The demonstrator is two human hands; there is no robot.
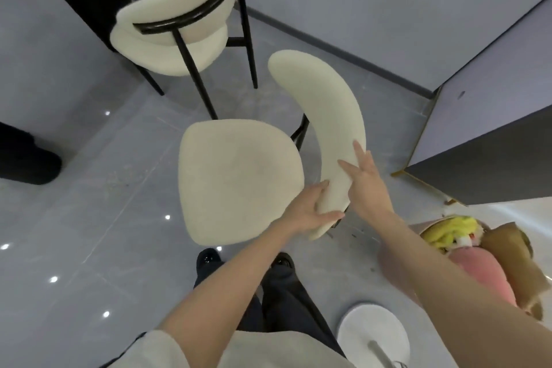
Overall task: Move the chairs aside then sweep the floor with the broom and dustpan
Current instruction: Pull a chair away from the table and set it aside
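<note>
Off to the left, the far chair (167, 48) stood on the floor (89, 233) with pale scraps (122, 176) lying unswept in front of it, so you looked to be only at the chair-moving stage. In the middle, your left hand (310, 209) gripped the lower end of the near chair's (239, 179) backrest (328, 116), while your right hand (366, 179) lay just beside it on the backrest, fingers straight and grasping nothing. No broom or dustpan showed, so the sweeping seemed all left to do.
</note>
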